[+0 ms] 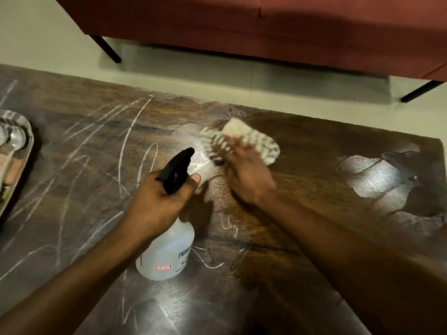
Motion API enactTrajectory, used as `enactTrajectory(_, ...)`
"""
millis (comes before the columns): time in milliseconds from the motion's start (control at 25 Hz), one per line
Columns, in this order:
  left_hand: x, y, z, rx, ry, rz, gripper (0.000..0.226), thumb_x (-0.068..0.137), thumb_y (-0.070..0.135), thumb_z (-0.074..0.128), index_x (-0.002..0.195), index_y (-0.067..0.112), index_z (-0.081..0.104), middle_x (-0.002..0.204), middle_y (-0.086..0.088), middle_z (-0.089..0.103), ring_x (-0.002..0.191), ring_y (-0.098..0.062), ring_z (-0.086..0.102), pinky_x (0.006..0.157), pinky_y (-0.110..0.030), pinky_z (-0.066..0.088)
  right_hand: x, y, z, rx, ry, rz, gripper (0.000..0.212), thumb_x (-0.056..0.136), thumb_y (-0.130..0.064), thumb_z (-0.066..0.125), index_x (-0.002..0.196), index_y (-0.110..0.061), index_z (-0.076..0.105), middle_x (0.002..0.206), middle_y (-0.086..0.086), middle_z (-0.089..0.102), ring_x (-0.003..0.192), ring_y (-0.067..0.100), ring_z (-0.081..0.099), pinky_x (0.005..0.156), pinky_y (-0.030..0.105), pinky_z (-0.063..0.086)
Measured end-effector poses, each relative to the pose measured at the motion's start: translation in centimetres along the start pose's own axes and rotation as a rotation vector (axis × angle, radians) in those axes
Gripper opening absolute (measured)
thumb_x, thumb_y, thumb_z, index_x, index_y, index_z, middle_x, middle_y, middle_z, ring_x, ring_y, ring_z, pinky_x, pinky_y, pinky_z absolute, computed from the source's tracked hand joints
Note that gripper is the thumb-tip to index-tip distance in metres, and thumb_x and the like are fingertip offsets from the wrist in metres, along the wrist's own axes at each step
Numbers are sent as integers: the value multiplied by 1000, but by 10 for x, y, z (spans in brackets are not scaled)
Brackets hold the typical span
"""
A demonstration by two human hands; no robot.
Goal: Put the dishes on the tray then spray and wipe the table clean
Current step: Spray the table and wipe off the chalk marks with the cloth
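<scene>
left hand (154, 204) fingers wrap spray bottle (167, 250) (upright); right hand (246, 175) presses cloth (242, 139) flat.

The bottle (167, 252) is milky white with a black spray head beside the left hand's (157, 204) fingers (193, 178), and bears a small red-edged label and black print. The cloth (242, 141) under the right hand's (246, 175) fingers is off-white with dark stripes. The table (302, 213) is dark brown woodgrain, scrawled with white lines. The tray (14, 151) is silver. The sofa (290, 25) is rust red with black legs.
</scene>
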State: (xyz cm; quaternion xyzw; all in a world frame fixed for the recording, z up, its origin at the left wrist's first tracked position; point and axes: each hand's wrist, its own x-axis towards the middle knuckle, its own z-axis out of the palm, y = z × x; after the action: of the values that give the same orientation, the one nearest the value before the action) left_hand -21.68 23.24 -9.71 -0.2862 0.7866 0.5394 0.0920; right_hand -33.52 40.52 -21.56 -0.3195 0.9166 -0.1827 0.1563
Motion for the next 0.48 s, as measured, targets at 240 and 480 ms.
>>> enactTrajectory(240, -2, -12, -41, -48, 57, 14, 18, 98, 32, 70, 96, 49, 66, 79, -3, 77, 43, -14, 67, 57, -17, 53, 12, 1, 2, -144, -240, -467, 58, 109, -32, 44, 164, -42, 30, 177, -4, 16, 164, 24, 11, 133, 51, 11)
enactTrajectory(480, 1, -41, -76, -97, 94, -26, 20, 98, 38, 70, 84, 53, 70, 71, -15, 73, 47, -22, 68, 76, -48, 62, 72, 24, -33, 102, 265, 526, 61, 103, -21, 42, 164, -26, 40, 173, 16, 28, 158, 40, 27, 130, 54, 22)
